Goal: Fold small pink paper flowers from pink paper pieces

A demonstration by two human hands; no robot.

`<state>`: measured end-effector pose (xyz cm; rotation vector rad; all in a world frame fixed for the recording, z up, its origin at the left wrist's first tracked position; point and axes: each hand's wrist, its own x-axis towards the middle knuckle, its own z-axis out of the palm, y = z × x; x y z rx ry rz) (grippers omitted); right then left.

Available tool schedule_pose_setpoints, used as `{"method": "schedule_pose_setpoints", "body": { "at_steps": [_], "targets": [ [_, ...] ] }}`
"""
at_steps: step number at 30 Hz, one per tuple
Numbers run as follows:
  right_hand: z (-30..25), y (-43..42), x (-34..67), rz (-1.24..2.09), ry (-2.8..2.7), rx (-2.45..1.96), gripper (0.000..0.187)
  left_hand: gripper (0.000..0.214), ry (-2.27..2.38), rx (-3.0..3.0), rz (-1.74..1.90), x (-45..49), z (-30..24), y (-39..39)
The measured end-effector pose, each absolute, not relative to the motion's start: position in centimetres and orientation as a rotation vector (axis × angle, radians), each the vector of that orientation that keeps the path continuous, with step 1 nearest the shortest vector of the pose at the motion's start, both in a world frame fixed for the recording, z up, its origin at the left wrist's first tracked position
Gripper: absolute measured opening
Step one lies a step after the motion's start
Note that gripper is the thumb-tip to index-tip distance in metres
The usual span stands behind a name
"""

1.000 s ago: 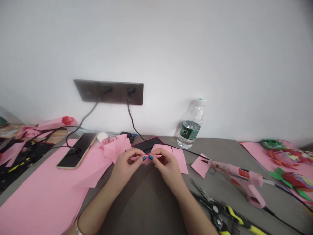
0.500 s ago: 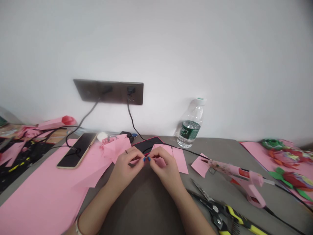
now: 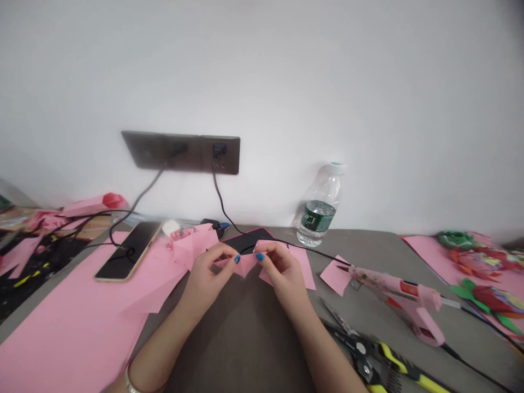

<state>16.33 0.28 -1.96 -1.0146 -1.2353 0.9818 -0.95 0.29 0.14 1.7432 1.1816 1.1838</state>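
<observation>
Between my two hands a small folded piece of pink paper (image 3: 244, 266) is stretched out, its lower edge coming to a point. My left hand (image 3: 208, 275) pinches its left end between thumb and fingers. At the other end, my right hand (image 3: 282, 273) grips it the same way. Behind my right hand lie pink paper squares (image 3: 303, 267), partly hidden by it. Just beyond the fingers is a black flat pad with a red edge (image 3: 248, 238). Left of my left hand sits crumpled pink paper (image 3: 196, 243).
A pink glue gun (image 3: 403, 289) lies at the right, its nozzle by a pink square (image 3: 336, 275). Scissors (image 3: 356, 344) are near my right forearm. A water bottle (image 3: 319, 210) stands by the wall. Leftward, a phone (image 3: 129, 251) rests on pink sheets (image 3: 77, 327); cords cross the table.
My hands have moved slightly apart from a fingertip-to-fingertip pinch. More of the folded pink paper now shows between them.
</observation>
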Motion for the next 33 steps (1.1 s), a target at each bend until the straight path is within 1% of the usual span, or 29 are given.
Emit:
{"method": "schedule_pose_setpoints", "body": {
  "at_steps": [5,8,10,14,16,18,22,26,29,33],
  "targets": [
    [-1.8,0.0,16.0,1.032,-1.314,-0.969,0.028,0.012,1.134,1.836,0.926,-0.4,0.3,-0.3],
    [-1.7,-0.3,15.8,1.063,-1.381,-0.942,0.029,0.015,1.113,1.902,0.892,-0.3,0.2,-0.5],
    [-1.7,-0.4,15.7,1.020,-1.378,-0.934,0.029,0.017,1.101,1.901,0.903,-0.3,0.2,-0.6],
    [-1.8,0.0,16.3,0.831,-1.104,-0.988,0.031,0.016,1.127,1.873,0.895,-0.4,0.2,-0.5],
    [-1.9,0.3,17.0,0.793,-0.907,-1.026,0.033,0.016,1.153,1.852,0.893,-0.5,0.3,-0.5],
    [-1.9,0.6,17.6,0.839,-0.812,-1.025,0.036,0.018,1.175,1.815,0.916,-0.6,0.3,-0.4],
    [-1.7,0.4,17.1,0.884,-0.997,-1.017,0.036,0.020,1.162,1.764,0.978,-0.5,0.4,-0.4],
    [-1.6,-0.1,15.8,1.024,-1.252,-0.938,0.037,0.024,1.075,1.822,0.907,-0.3,0.2,-0.6],
    [-1.6,-0.2,15.5,1.045,-1.260,-0.907,0.035,0.036,1.049,1.902,0.811,-0.1,-0.2,-0.8],
    [-2.0,0.0,15.7,1.013,-1.129,-0.933,0.037,0.038,1.074,1.922,0.783,-0.1,-0.2,-0.9]
  ]
}}
